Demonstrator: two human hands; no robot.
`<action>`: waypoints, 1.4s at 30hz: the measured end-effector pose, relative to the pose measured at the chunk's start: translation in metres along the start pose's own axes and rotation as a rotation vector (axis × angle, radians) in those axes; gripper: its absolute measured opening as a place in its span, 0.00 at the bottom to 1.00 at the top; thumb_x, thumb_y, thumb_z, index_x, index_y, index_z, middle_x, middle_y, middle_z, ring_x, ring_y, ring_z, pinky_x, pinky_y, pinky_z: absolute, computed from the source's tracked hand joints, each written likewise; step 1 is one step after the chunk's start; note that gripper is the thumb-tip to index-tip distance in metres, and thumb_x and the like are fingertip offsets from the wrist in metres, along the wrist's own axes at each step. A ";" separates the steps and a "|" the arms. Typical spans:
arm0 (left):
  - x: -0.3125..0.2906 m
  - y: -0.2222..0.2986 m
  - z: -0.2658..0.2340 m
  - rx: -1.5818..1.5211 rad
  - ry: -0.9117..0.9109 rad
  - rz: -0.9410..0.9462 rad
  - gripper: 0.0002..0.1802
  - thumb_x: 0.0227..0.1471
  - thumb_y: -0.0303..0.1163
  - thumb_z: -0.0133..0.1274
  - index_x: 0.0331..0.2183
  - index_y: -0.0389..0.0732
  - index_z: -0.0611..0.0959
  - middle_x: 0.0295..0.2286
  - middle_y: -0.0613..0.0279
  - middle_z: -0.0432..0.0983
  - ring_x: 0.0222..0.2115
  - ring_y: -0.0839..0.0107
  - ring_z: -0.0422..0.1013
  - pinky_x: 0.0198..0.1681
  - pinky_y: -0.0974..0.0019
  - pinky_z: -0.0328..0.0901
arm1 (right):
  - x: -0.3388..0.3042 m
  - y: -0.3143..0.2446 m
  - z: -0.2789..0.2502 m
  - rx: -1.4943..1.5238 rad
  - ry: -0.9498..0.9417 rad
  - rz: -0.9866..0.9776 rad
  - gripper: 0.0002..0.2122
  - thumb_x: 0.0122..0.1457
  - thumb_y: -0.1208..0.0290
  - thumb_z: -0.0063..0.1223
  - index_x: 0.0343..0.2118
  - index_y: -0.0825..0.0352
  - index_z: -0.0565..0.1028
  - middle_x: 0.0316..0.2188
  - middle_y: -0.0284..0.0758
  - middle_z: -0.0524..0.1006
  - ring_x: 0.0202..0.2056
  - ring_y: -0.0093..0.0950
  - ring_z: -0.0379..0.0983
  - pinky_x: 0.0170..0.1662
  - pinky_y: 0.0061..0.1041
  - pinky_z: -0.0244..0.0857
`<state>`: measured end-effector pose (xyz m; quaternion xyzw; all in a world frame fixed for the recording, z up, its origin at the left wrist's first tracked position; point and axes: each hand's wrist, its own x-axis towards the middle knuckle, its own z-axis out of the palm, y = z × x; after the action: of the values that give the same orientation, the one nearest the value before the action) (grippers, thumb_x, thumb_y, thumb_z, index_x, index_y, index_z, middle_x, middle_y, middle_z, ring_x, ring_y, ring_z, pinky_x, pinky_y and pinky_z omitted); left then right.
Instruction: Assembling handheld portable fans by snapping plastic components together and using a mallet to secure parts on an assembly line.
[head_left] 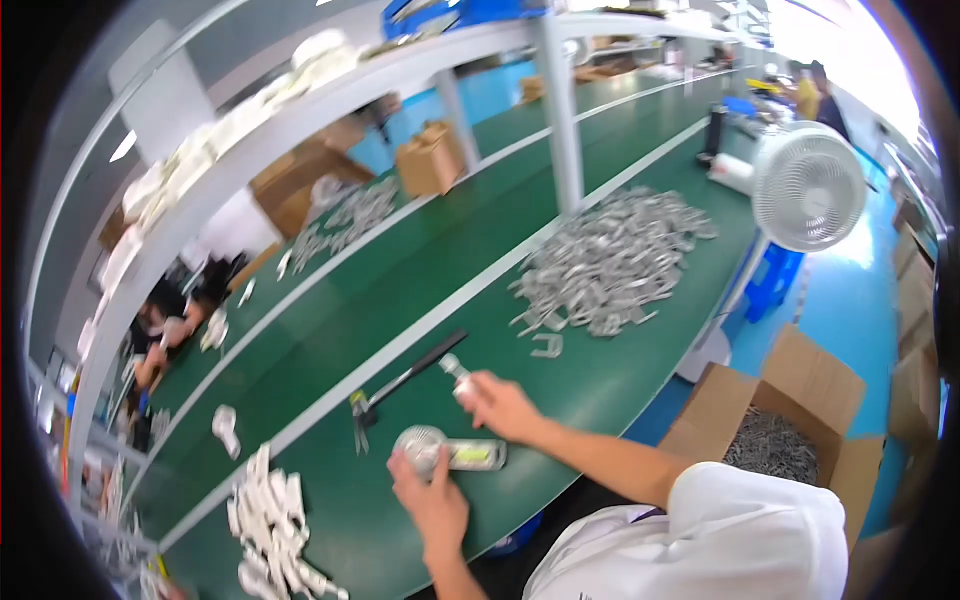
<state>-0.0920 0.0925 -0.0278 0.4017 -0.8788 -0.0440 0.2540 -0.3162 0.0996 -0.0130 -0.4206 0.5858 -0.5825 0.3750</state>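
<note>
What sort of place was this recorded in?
Most likely a factory assembly line: a long green work surface, a heap of similar grey parts on it, and an open cardboard box of small dark pieces.

Left hand [437, 505] hides part of the round head on the pale grey handheld device with a yellow-green patch [476, 455]; left forearm cut by lower edge. Small whitish piece [453, 366] mostly covered by right hand [503, 406], blurred, kind unclear. Black-handled tool with a metal end [415, 374]: smeared, tip unreadable. White elongated plastic parts [268, 525] run out at lower edge, lower ones buried. Heap of translucent grey plastic pieces [615, 262] blurs together, uncountable. Dark grey bits in the brown cardboard box [850, 385] too small to identify. White-sleeved torso [690, 545] cropped below. Blue bin [465, 12] cropped above.
</note>
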 end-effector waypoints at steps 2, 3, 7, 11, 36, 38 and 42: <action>0.016 0.034 0.008 0.037 -0.026 -0.092 0.32 0.50 0.20 0.50 0.56 0.55 0.82 0.66 0.34 0.49 0.67 0.35 0.47 0.63 0.34 0.51 | 0.015 0.035 -0.014 0.407 0.081 -0.125 0.15 0.71 0.61 0.46 0.52 0.66 0.72 0.34 0.35 0.80 0.22 0.22 0.75 0.29 0.21 0.73; 0.016 0.041 0.013 0.036 -0.092 -0.170 0.35 0.51 0.19 0.48 0.59 0.59 0.79 0.67 0.36 0.46 0.68 0.35 0.43 0.65 0.31 0.47 | 0.014 0.023 -0.023 0.433 0.048 0.015 0.17 0.73 0.61 0.43 0.56 0.67 0.70 0.33 0.33 0.79 0.23 0.20 0.74 0.27 0.19 0.71; 0.010 0.040 0.007 -0.020 -0.101 -0.124 0.35 0.55 0.21 0.50 0.62 0.63 0.75 0.68 0.34 0.43 0.69 0.32 0.42 0.65 0.29 0.47 | 0.005 0.006 -0.048 0.024 -0.264 -0.066 0.23 0.71 0.61 0.48 0.67 0.61 0.65 0.37 0.31 0.79 0.32 0.20 0.75 0.33 0.22 0.69; -0.013 0.051 0.005 -0.076 -0.053 -0.207 0.35 0.56 0.26 0.52 0.63 0.65 0.73 0.67 0.31 0.43 0.68 0.31 0.43 0.65 0.30 0.48 | -0.013 -0.054 -0.037 -0.713 -0.532 -0.305 0.27 0.61 0.62 0.59 0.65 0.53 0.70 0.35 0.34 0.77 0.32 0.31 0.75 0.35 0.27 0.69; -0.029 0.061 0.018 -0.066 -0.017 -0.256 0.26 0.61 0.38 0.50 0.61 0.58 0.76 0.66 0.39 0.54 0.65 0.37 0.54 0.62 0.33 0.55 | -0.037 -0.090 0.018 -1.410 -0.839 -0.445 0.31 0.57 0.65 0.63 0.64 0.65 0.67 0.33 0.39 0.72 0.30 0.33 0.73 0.24 0.27 0.71; -0.029 0.061 0.017 -0.067 -0.028 -0.248 0.26 0.61 0.39 0.51 0.61 0.56 0.77 0.66 0.41 0.54 0.65 0.37 0.54 0.62 0.32 0.56 | -0.033 -0.095 0.021 -1.418 -0.872 -0.425 0.31 0.58 0.65 0.63 0.64 0.68 0.67 0.32 0.39 0.72 0.29 0.33 0.73 0.23 0.27 0.70; -0.026 0.059 0.014 -0.062 -0.010 -0.233 0.21 0.59 0.39 0.53 0.54 0.53 0.81 0.67 0.49 0.55 0.65 0.36 0.54 0.61 0.32 0.56 | -0.027 -0.097 0.025 -1.426 -0.930 -0.439 0.31 0.59 0.63 0.62 0.63 0.70 0.67 0.32 0.41 0.72 0.25 0.33 0.74 0.21 0.27 0.69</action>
<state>-0.1250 0.1493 -0.0336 0.4926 -0.8257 -0.1026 0.2550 -0.2779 0.1186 0.0817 -0.8525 0.5039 0.0935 0.1032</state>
